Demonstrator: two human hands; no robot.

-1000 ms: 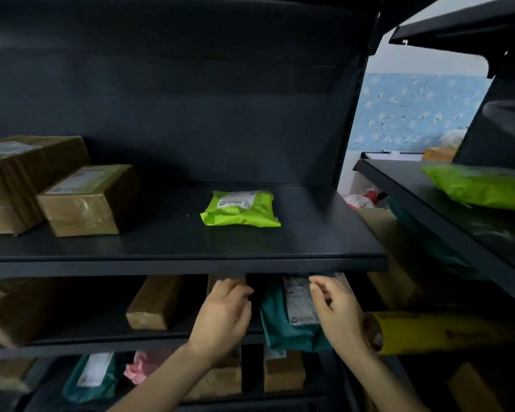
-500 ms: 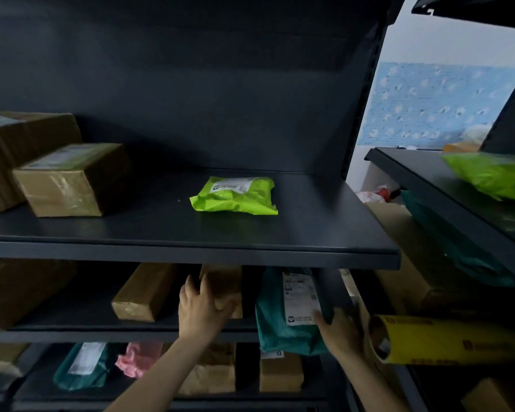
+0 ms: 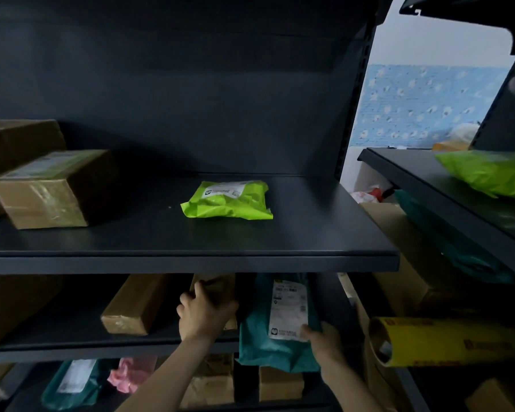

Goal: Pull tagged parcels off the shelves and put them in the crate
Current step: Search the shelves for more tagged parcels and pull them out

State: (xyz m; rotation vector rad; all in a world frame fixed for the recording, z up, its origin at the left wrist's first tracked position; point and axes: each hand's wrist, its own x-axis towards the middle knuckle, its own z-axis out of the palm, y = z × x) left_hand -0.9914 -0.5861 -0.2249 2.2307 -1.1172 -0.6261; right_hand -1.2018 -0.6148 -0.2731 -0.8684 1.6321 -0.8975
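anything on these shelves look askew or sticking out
The teal mailer hangs over the front edge of the middle shelf, its lower end drooping below it; the right hand grips its lower corner, the left hand grips a brown box beside it.

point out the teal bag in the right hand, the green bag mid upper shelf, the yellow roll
teal bag (image 3: 254, 340): head view, bare teal left of label
green bag (image 3: 229, 207): head view, wrinkled front
yellow roll (image 3: 449, 341): head view, its side
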